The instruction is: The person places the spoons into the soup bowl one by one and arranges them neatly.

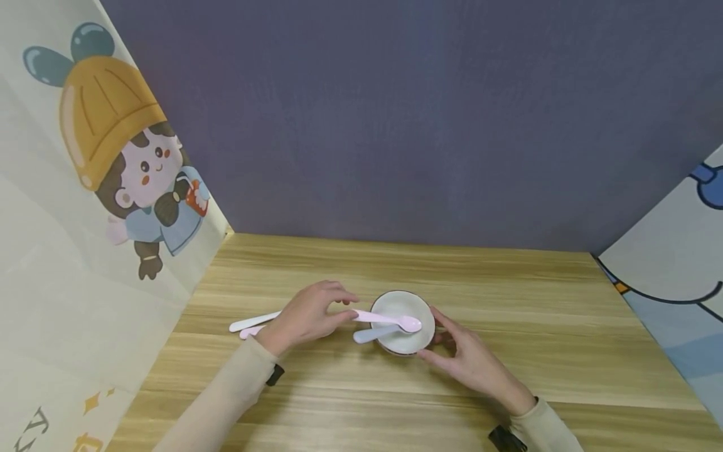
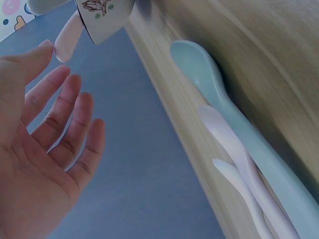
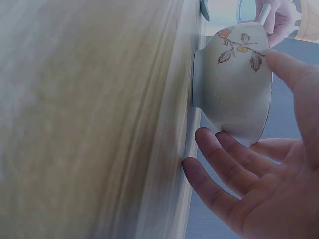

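Note:
A white bowl with a dark rim and a painted leaf pattern stands on the table. Across it lie a pink spoon and a pale grey-blue spoon, handles pointing left. At the pink handle's end is my left hand; its thumb tip touches or nearly touches the handle, and the other fingers are spread loosely. My right hand holds the bowl's right side between thumb and fingers. Beneath the left forearm lie a white spoon, another pink spoon and a teal spoon, largely hidden in the head view.
The wood-grain table ends at a dark blue-grey panel behind. Side panels with cartoon prints, such as a figure in a yellow hat, flank it.

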`<state>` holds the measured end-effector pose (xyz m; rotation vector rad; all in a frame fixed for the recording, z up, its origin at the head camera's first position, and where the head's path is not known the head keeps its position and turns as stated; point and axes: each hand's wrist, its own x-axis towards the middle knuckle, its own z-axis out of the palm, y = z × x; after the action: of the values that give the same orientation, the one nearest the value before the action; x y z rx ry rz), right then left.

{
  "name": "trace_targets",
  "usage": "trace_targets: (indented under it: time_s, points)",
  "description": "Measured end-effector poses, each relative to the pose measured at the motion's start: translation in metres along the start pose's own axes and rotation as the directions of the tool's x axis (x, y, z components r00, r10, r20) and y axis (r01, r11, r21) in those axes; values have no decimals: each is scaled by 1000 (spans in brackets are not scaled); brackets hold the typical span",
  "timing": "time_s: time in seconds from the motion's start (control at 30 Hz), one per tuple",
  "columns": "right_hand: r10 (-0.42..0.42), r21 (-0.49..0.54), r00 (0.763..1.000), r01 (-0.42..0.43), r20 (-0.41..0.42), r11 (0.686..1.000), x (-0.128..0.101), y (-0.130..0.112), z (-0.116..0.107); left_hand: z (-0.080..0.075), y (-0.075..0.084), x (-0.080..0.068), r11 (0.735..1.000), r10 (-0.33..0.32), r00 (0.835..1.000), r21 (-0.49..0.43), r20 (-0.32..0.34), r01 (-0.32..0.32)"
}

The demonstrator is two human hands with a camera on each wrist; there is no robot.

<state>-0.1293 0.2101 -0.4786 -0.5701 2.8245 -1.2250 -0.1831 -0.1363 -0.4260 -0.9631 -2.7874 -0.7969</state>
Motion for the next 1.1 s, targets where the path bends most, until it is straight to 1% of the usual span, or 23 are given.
trace_targets:
  time_s: [0.1, 0.3, 0.37, 0.53, 0.8, 1.1]
  points:
    - [0, -6, 1000, 0, 0, 1000, 0, 0, 0, -1, -2, -3, 1000, -1, 1000, 2, -14, 1]
    - [-22, 1, 1000, 22, -7, 1000, 0, 2, 0, -3, -7, -11, 999, -38, 999, -7, -7, 38]
    - [-29, 2, 1000, 29, -7, 1000, 0, 2, 0, -3, -9, -13, 999, -49, 999, 5, -9, 49]
    - [-36, -1, 999, 36, -7, 999, 1, 2, -1, -3, -14, -17, 998, -50, 999, 36, -20, 51]
    - [-17, 0, 1000, 17, 0, 1000, 1, 1, -2, -4, -23, -26, 997, -53, 998, 49, -43, 56]
    - [-13, -8, 1000, 13, 0, 1000, 1, 1, -2, -4, -35, -38, 995, -88, 994, 36, -66, 91]
